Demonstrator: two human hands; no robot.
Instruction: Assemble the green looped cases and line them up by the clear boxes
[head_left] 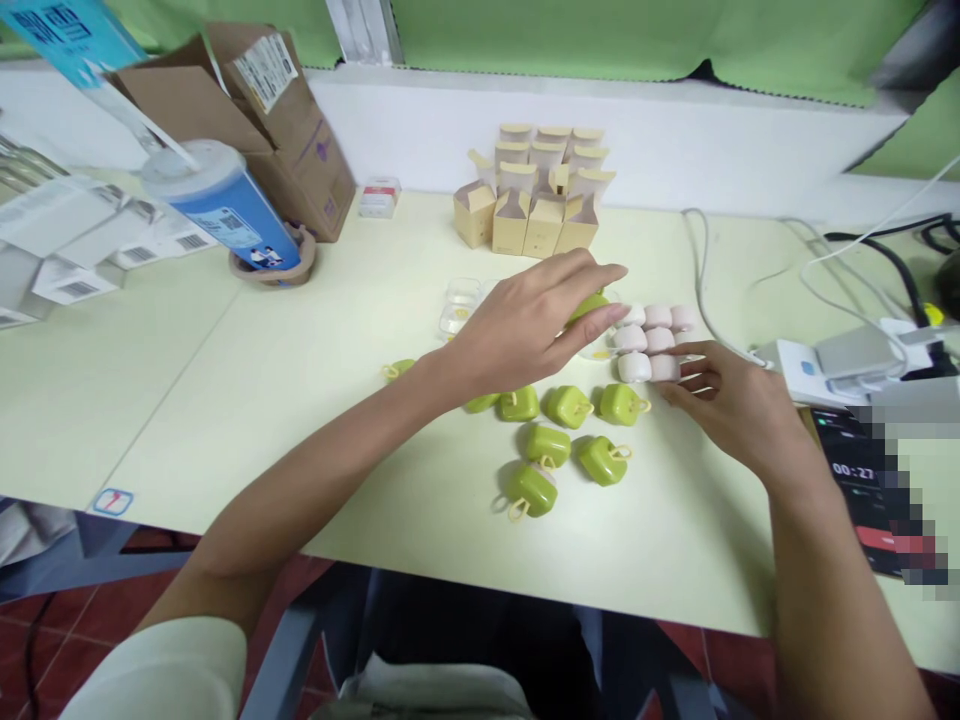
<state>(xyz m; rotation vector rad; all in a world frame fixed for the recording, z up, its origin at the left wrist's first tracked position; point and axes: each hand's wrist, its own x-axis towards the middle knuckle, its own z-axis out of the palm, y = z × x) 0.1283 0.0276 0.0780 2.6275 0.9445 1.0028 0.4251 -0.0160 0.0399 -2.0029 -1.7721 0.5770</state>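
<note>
My left hand [544, 310] reaches across the table with thumb and fingers closed round a green rounded cube-shaped piece [590, 306], mostly hidden by the hand. Just right of it stands a block of white and pale pink rounded pieces [634, 367] in rows. My right hand [724, 400] has its thumb and fingertips round the pale pink piece [664, 368] at the near right corner of that block. Several green rounded pieces with yellow loops [570, 406] lie scattered nearer me. Clear plastic trays [460, 305] are partly covered by my left hand and forearm.
Small open cream boxes [525, 220] stand in rows at the back. On the left are a blue cup [240, 215], a brown carton [300, 150] and white boxes [67, 235]. Cables, a power strip [806, 370] and a phone [851, 470] lie to the right.
</note>
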